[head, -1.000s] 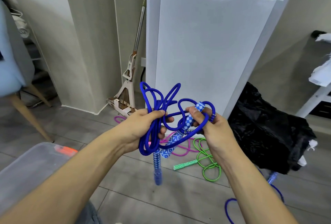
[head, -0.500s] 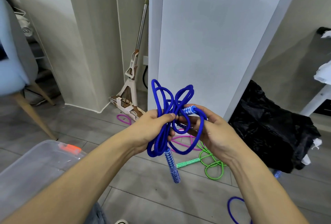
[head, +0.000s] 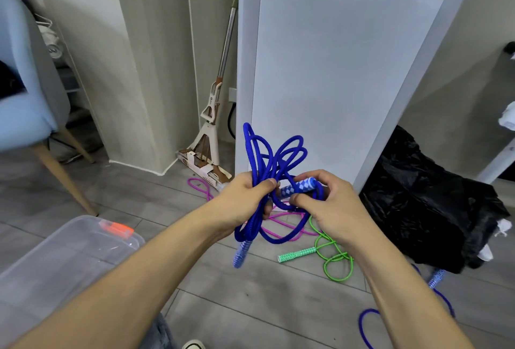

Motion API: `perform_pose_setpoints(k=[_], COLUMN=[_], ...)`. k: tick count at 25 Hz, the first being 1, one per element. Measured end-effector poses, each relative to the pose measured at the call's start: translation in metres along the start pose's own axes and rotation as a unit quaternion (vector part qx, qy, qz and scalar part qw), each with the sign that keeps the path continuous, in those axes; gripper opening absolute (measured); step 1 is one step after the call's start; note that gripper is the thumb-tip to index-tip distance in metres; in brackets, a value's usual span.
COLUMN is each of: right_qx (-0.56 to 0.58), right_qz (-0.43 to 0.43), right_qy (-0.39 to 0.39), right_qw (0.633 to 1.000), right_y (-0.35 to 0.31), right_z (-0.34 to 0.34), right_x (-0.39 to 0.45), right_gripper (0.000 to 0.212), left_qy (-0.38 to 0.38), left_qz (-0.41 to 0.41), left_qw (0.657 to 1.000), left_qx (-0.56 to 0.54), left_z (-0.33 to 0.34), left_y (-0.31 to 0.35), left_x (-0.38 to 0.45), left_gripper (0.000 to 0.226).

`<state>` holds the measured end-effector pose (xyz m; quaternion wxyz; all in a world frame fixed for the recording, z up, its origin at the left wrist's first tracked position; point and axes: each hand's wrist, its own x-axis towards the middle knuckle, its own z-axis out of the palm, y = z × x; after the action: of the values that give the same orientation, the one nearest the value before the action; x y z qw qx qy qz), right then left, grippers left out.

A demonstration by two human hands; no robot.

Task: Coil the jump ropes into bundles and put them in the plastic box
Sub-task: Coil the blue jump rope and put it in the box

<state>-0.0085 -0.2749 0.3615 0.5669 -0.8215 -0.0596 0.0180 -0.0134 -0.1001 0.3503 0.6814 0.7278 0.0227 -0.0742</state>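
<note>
My left hand [head: 245,198] grips a bundle of blue jump rope [head: 274,159] by its middle, loops sticking up above my fist and more hanging below. One blue-and-white handle [head: 242,252] dangles under the bundle. My right hand [head: 328,209] pinches the other blue-and-white handle [head: 302,185] close beside the left hand, a rope loop running round it. The clear plastic box [head: 64,262] with an orange latch sits on the floor at the lower left, its lid on.
On the floor beyond my hands lie a pink rope [head: 281,223], a green rope [head: 333,258] with its green handle [head: 296,254], and a second blue rope [head: 437,290] at the lower right. A black bag [head: 429,198], a mop [head: 211,131] and a blue chair [head: 25,92] stand around.
My right hand has brought the handle and its loop in against the bundle in my left hand. The view has tilted down slightly.
</note>
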Motion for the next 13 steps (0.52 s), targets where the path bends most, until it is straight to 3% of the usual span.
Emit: perform_pose_setpoints(k=[5,7,10,13], right_qx=[0.051,-0.041,-0.206,-0.152], right_qz=[-0.04,-0.077,-0.177,-0.222], right_qy=[0.009,0.03,0.088,0.137], right_qw=[0.998,0.996,0.958,0.953], right_y=[0.002,0.008,0.009,0.005], right_z=[-0.009,-0.012,-0.011,-0.003], right_x=[0.003,0.005,0.003,-0.001], right_gripper=[0.011,0.011,0.014,0.009], left_qy=[0.029,0.039,0.072,0.098], left_qz=[0.012,0.004,-0.036,-0.056], left_qw=[0.999,0.999,0.997,0.984], left_qx=[0.007,0.015,-0.018,-0.137], left_z=[-0.002,0.0,0.0,-0.001], left_y=[0.001,0.0,-0.003,0.001], left_x=[0.005,0.007,0.009,0.013], left_gripper=[0.023,0.022,0.019,0.019])
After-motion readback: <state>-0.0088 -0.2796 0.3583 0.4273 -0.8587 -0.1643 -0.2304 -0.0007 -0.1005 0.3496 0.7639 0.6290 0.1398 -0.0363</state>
